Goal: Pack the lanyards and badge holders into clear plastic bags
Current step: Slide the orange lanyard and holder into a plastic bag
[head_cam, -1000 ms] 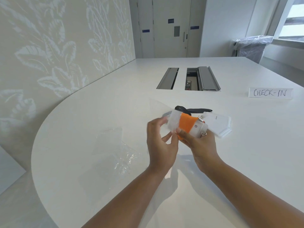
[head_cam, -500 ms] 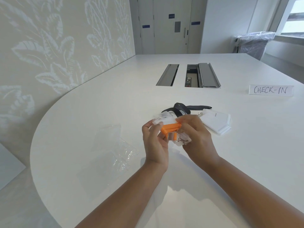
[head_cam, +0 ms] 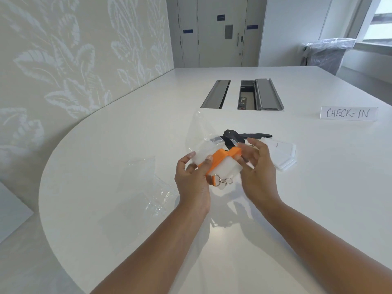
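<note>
- The right hand (head_cam: pixel 256 168) is blurred; whether its fingertips touch the orange lanyard (head_cam: pixel 220 158) cannot be told.
- The left hand (head_cam: pixel 191 181), gripping that lanyard, covers its lower left end.
- The black lanyard (head_cam: pixel 250 135) runs out of sight behind the orange one and the right hand.
- The clear bag (head_cam: pixel 197 132) above centre has barely traceable edges.
- The blue door signs (head_cam: pixel 221 17) at the top are too small to read.
- Both forearms (head_cam: pixel 148 251) are cut by the bottom edge.

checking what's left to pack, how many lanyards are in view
2: the orange lanyard gripped in the left hand, the black lanyard on the table just beyond. Others may be hidden.
</note>
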The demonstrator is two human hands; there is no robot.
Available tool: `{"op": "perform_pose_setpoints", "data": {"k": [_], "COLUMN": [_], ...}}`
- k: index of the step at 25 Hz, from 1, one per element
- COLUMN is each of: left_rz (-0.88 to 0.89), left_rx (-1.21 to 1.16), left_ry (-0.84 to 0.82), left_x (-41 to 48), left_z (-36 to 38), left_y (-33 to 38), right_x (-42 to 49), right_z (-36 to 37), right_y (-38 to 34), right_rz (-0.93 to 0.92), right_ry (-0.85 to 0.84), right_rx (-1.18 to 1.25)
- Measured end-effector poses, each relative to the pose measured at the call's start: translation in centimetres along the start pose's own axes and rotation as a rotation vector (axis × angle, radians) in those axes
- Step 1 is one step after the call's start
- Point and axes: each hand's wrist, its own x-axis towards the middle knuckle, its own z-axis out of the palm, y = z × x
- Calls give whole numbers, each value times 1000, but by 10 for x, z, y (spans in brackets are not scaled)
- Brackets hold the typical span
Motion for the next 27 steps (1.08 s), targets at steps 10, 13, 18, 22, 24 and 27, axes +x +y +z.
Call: {"op": "perform_pose_setpoints", "data": {"k": [10, 13, 18, 22, 24, 27], "left_rz": [71, 90, 51, 38, 42, 35], "left_rx": [123, 155, 79, 79, 108, 175], "left_ry": [-43, -44, -20, -49, -96, -119], "left_x": [9, 10, 12, 13, 13, 10], "left_z": [-5, -5, -7, -5, -5, -4], "left_y": [-13, -16, -15, -14, -14, -14], "right_x": [-1, -2, -5, -1, 4, 9], "right_z": [-3, -4, -2, -5, -8, -10], "right_y": [-7, -10, -16, -10, -6, -5], "right_rz": [480, 309, 68, 132, 226, 428], "right_ry": [113, 109, -37, 20, 54, -38], "right_rx": [724, 526, 127, 211, 310, 469]}}
